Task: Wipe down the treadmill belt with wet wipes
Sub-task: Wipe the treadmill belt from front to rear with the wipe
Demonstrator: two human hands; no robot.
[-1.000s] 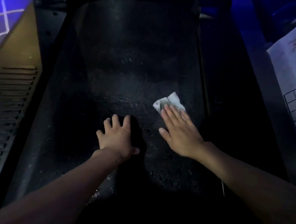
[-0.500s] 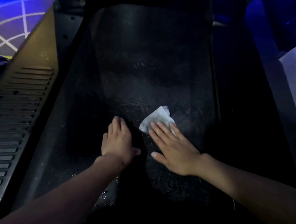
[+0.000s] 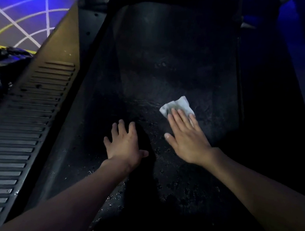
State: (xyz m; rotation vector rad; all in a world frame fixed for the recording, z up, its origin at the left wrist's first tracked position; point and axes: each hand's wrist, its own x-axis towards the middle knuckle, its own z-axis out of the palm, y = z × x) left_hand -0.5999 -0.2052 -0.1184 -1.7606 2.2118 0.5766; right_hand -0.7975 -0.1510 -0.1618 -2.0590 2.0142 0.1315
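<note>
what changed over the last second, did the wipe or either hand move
The right hand slid the wet wipe left toward the middle of the belt, then back out to the right, ending about where it began. Nothing was picked up or let go: its flat fingers press the wipe down throughout. The left hand stayed flat on the belt, bracing. The camera also shifted, so small moves are hard to judge.

Matt black rubbery treadmill belt (image 3: 172,61) – wet-speckled, crumpled white cloth-like wipe (image 3: 177,104), dull slotted metal side panel (image 3: 13,138).
</note>
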